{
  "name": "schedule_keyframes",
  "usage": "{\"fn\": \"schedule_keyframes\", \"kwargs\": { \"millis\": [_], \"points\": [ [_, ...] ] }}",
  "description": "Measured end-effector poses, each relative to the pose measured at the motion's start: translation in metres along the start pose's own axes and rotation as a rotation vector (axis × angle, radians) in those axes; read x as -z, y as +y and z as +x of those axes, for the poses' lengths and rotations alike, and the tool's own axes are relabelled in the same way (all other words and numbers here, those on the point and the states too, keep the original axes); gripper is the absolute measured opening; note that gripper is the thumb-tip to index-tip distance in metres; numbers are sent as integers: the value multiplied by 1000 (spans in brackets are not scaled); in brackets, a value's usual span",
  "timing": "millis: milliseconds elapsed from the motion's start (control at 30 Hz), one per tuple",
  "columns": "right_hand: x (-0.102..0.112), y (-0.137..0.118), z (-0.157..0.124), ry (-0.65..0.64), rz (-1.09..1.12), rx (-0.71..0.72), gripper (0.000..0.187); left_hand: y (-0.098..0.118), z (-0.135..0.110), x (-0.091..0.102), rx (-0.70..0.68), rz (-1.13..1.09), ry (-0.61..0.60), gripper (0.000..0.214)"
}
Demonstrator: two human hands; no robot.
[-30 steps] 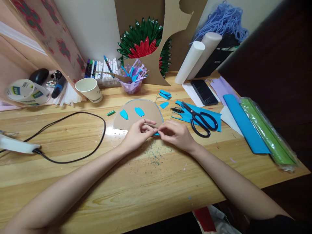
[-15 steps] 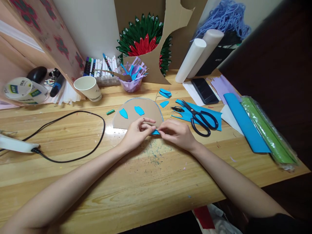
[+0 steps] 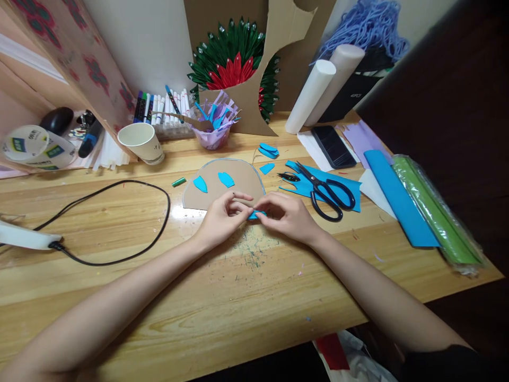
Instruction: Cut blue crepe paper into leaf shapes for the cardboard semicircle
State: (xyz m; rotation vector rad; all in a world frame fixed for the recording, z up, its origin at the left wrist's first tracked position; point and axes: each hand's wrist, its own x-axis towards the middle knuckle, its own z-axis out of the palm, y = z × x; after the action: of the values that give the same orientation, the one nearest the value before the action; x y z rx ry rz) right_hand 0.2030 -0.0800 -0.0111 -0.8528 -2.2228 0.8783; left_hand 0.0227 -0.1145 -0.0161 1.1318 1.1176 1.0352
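Between my two hands is a small blue paper piece (image 3: 256,214), partly hidden by the fingers. My left hand (image 3: 225,215) pinches its left end, and my right hand (image 3: 289,215) pinches its right end with thumb and fingertips. Just beyond the hands lies a rounded cardboard piece (image 3: 212,193) with a bluish edge. Two blue petal-shaped cut-outs, one on the left (image 3: 200,184) and one nearer the middle (image 3: 226,180), rest on it. More blue cut-outs (image 3: 269,151) lie past its right edge. Black-handled scissors (image 3: 324,191) sit on a blue sheet (image 3: 352,193) to the right.
A paper cup (image 3: 141,143), markers (image 3: 170,109) and a tub of paper scraps (image 3: 212,139) stand at the back. On the left a black cable (image 3: 169,212) loops from a white tool (image 3: 27,236). A phone (image 3: 334,147) and wrapped green roll (image 3: 437,212) lie right.
My right fingers have shifted slightly along the blue paper piece, and more of it shows between the hands. The whole view has moved a little.
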Motion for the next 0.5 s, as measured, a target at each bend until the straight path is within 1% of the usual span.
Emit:
{"fn": "schedule_keyframes", "kwargs": {
  "millis": [100, 200, 367, 500],
  "points": [
    [-3, 2, -1, -29, 117, -143, 8, -3, -2, 0, -54, 34, -15, 24],
    [-5, 3, -1, -29, 191, -221, 5, -6, -4, -1, -127, 98, -15, 23],
    [-3, -1, 1, -3, 167, -205, 2, -6, -9, -2, -209, 261, -1, 20],
    [-1, -5, 1, 9, 146, -187, 1, -4, -9, -3, -243, 299, 47, 19]
  ]
}}
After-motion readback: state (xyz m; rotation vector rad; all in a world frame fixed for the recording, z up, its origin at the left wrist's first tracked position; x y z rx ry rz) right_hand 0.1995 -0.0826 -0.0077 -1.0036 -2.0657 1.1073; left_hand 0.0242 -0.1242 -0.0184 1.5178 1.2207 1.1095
